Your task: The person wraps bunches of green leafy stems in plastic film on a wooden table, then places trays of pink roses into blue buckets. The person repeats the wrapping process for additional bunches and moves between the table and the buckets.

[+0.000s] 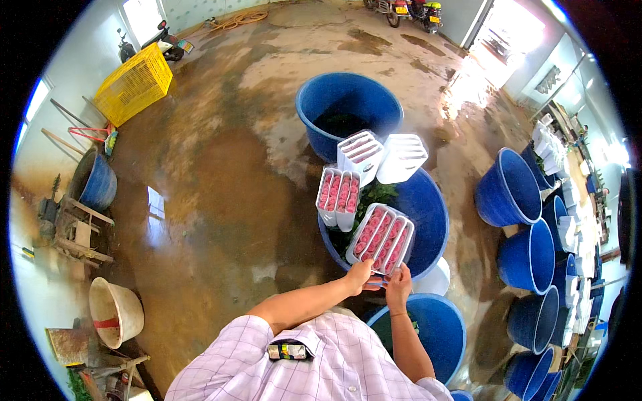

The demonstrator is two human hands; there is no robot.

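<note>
My left hand (361, 278) and my right hand (398, 284) both grip the near end of a white-wrapped bunch of pink roses (383, 235), whose heads sit in several rows. The bunch is over a large blue tub (435, 220). Green leaves (378, 195) show in that tub. Left of the held bunch, another wrapped bunch of pink roses (338, 195) stands by the tub's rim. Two more white-wrapped bunches (361, 153) (404, 158) stand at the far rim; the flowers in the right one are hard to make out.
Ahead stands another blue tub (306, 123). A further blue tub (459, 331) is by my right side, near a white round object (436, 278). Several blue tubs (489, 200) line the right. A yellow crate (133, 85) and a pale tub (133, 311) stand left. The concrete floor (215, 200) looks wet.
</note>
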